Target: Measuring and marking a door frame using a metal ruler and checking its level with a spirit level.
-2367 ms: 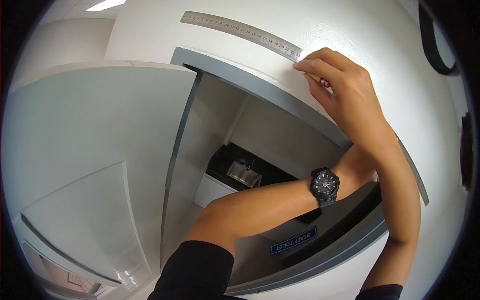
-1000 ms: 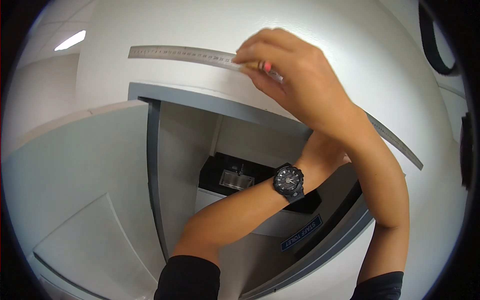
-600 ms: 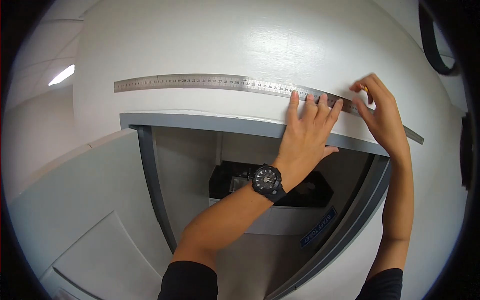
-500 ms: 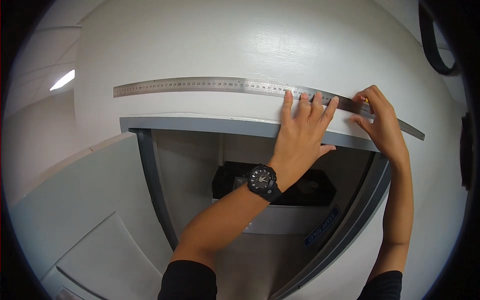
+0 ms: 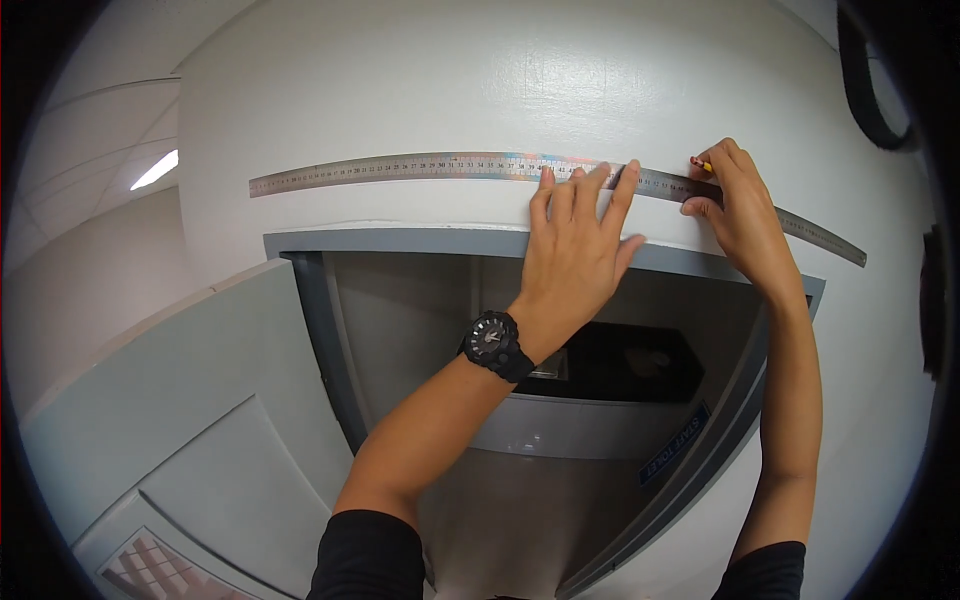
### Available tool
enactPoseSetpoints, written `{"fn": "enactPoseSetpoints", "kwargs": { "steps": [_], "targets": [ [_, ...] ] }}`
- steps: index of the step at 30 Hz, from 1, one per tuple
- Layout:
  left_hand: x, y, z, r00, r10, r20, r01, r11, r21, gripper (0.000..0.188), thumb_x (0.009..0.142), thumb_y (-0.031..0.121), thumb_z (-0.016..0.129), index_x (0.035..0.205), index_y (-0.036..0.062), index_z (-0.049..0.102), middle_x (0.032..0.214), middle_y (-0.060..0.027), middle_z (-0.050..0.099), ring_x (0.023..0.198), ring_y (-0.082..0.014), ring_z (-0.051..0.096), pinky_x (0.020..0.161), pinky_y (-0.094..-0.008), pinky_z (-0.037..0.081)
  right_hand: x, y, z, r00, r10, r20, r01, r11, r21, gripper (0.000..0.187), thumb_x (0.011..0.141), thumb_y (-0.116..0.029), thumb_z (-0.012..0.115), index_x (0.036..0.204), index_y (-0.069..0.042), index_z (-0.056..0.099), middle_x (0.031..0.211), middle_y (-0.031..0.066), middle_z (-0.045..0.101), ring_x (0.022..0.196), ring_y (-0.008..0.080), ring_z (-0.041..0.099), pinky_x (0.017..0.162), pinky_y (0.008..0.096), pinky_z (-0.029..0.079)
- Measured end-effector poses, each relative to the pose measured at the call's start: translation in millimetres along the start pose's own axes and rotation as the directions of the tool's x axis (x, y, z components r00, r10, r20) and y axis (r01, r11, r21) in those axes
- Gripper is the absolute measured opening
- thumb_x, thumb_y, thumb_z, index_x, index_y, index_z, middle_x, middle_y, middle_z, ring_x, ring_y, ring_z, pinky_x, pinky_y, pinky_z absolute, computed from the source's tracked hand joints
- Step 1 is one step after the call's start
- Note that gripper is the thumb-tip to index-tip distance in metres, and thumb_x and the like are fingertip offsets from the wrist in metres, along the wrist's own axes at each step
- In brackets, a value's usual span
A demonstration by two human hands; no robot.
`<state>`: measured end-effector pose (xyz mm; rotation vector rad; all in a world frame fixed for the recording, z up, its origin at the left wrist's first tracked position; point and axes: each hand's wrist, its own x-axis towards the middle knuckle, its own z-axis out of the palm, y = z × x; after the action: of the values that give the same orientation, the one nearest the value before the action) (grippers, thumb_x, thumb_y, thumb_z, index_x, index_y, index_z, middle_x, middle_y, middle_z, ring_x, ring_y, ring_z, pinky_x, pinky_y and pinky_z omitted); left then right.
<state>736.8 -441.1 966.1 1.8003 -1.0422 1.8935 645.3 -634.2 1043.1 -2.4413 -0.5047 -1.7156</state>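
A long steel ruler (image 5: 420, 167) lies flat against the pale wall above a doorway, bowed by the lens. My left hand (image 5: 575, 235) is open, its spread fingertips pressing on the ruler right of its middle. A black watch (image 5: 490, 338) is on that wrist. Farther right, my right hand (image 5: 735, 205) is closed around a thin yellow-and-red pencil (image 5: 706, 165), mostly hidden by the fingers. The pencil's visible end is by the ruler's upper edge. My right thumb is at the lower edge.
Below the ruler runs the grey door frame (image 5: 400, 241). A pale panelled door (image 5: 200, 350) stands open at the left. Inside are a dark counter (image 5: 620, 370) and a blue sign (image 5: 675, 445). A black strap (image 5: 868, 85) hangs at the upper right.
The view has shifted slightly. Both hands have moved left along the ruler, and more of the pencil shows above the right fingers. The ruler stays against the wall.
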Motion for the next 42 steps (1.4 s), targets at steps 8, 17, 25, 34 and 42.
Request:
{"fn": "enactPoseSetpoints", "kwargs": {
  "steps": [8,17,25,34,42],
  "targets": [
    [8,-7,-5,0.988,-0.032,-0.151,0.033,0.999,0.000,0.036,0.091,0.016,0.074,0.127,0.0154,0.070,0.131,-0.0149,0.055,0.118,-0.0335,0.048,0.098,-0.0496,0.036,-18,-1,-11,0.998,-0.056,0.035,0.057,0.998,-0.035,0.024,0.082,-0.002,0.077,0.097,0.000,0.058,0.092,0.0144,0.060,0.088,0.0342,0.060,0.080,0.0450,0.048],
    [-63,47,-57,0.980,0.174,-0.093,-0.183,0.977,-0.106,0.013,0.082,0.017,0.075,0.094,0.0163,0.073,0.092,0.0043,0.063,0.086,-0.0174,0.058,0.090,-0.0414,0.035,-177,-31,-35,0.985,-0.080,0.152,0.091,0.994,-0.065,0.027,0.069,0.002,0.073,0.087,-0.001,0.054,0.090,0.0164,0.053,0.083,0.0370,0.054,0.072,0.0452,0.045],
    [-183,129,-71,0.838,0.446,0.315,-0.290,0.852,-0.437,0.017,0.088,0.017,0.066,0.103,0.0119,0.070,0.091,0.0004,0.058,0.084,-0.0153,0.056,0.078,-0.0290,0.038,-337,-73,-1,0.871,0.204,0.447,-0.265,0.961,0.077,0.032,0.063,-0.003,0.078,0.093,-0.005,0.068,0.093,0.0112,0.060,0.088,0.0335,0.058,0.077,0.0436,0.051],
    [-271,188,-72,0.648,0.603,0.465,-0.163,0.707,-0.689,0.017,0.089,0.016,0.062,0.103,0.0068,0.068,0.097,-0.0040,0.061,0.095,-0.0193,0.058,0.088,-0.0315,0.045,-481,-98,42,0.721,0.439,0.536,-0.592,0.792,0.148,0.018,0.076,-0.003,0.070,0.093,-0.001,0.073,0.088,0.0128,0.064,0.084,0.0356,0.065,0.073,0.0449,0.054],
    [-327,200,-109,0.733,0.364,0.574,0.355,0.515,-0.780,0.025,0.091,0.015,0.073,0.116,0.0118,0.073,0.109,-0.0049,0.069,0.102,-0.0228,0.065,0.092,-0.0369,0.046,-570,-93,51,0.545,0.670,0.503,-0.804,0.588,0.087,0.013,0.083,-0.008,0.075,0.095,-0.002,0.076,0.084,0.0157,0.064,0.078,0.0381,0.067,0.072,0.0463,0.055]
  ]
}}
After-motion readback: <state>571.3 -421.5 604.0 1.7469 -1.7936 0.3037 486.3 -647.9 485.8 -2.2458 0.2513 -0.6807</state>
